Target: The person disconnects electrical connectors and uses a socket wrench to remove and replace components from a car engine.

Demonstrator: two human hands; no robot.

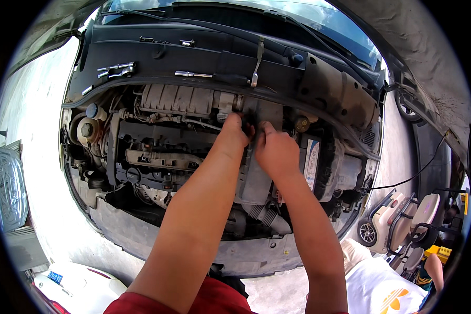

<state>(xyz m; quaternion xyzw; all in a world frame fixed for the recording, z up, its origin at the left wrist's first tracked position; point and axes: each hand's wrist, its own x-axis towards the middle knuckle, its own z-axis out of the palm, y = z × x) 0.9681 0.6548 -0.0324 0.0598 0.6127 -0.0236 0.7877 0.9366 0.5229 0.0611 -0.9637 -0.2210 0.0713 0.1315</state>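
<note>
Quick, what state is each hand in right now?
Left hand: partly hidden, open or closed can't be told.
Right hand: curled; whether holding anything is unclear.

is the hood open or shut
Open: the hood shows its underside at upper right, and the engine lies exposed below the left hand and right hand.

Pale floor (42, 157), glaring white at left. Bright daylight; blue sky and white cloud mirrored in the windshield (345, 32) up top. Lower left: white car (91, 287), blue licence plate. Far left: shiny, clear-wrapped item (9, 183), kind unclear. Right: cream cart (390, 217) with padded seats and spoked wheel; yellow object (440, 254) just beside, partly hidden.
</note>
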